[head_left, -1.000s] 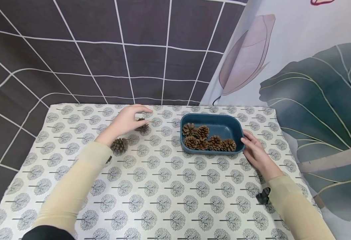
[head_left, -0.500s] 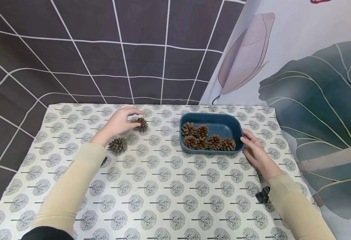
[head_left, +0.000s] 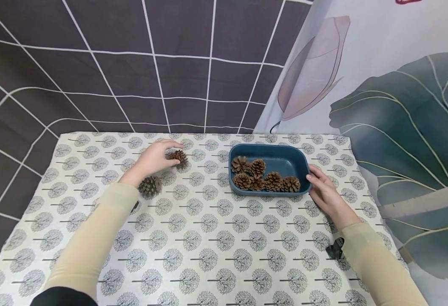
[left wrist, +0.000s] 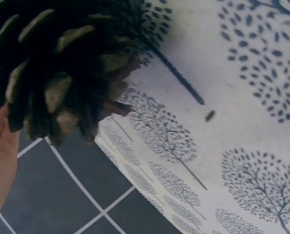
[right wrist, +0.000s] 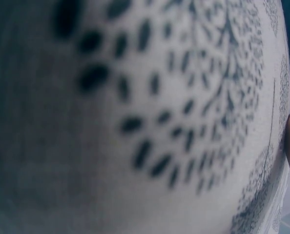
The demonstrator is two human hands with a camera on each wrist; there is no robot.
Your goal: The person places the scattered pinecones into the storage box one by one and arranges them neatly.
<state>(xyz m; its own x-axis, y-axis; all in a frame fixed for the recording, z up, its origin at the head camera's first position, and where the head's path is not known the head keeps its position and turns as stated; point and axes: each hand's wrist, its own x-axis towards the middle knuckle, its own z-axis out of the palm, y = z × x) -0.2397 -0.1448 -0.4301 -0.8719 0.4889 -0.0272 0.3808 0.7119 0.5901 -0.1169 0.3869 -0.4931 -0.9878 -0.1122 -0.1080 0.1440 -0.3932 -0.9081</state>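
My left hand (head_left: 153, 159) is spread around a brown pine cone (head_left: 180, 158) at the table's back left; its thumb lies at the cone's near side, fingers beyond it. Contact with the cone is hard to tell. Close to that wrist lies a second, greyer pine cone (head_left: 149, 185). A pine cone (left wrist: 52, 73) looms large in the left wrist view, beside part of the hand (left wrist: 1, 161). On the right, my right hand (head_left: 326, 191) holds the right end of a blue rectangular tub (head_left: 270, 194), thumb at its rim. Several pine cones (head_left: 273, 181) sit in the tub's left and front parts.
A white cloth with printed trees (head_left: 208, 238) covers the table. Behind it hangs a dark gridded curtain (head_left: 182, 76), with a leaf-patterned one (head_left: 400, 127) to the right. Mostly blurred cloth (right wrist: 135, 122) fills the right wrist view.
My left hand first drew back left from above the brown cone, uncovering it, then settled slightly lower around it. The right hand and tub have stayed put.
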